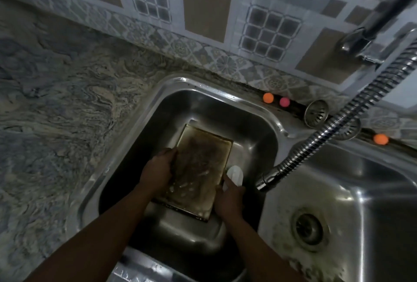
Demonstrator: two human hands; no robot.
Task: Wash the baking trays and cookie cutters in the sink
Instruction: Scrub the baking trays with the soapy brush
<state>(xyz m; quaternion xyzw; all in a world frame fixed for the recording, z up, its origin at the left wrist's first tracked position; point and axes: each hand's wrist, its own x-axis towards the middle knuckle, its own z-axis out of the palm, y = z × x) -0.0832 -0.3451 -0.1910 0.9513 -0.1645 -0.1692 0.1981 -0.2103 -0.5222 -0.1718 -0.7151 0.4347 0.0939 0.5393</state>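
Dim light falls on a grey-and-tan patterned tiled wall (207, 11) behind a swirled, seemingly granite desk (56, 101).

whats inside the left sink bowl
A dark, stained baking tray; the left hand grips its left edge and the right hand holds a white object at its right edge. Anything beneath the tray is hidden.
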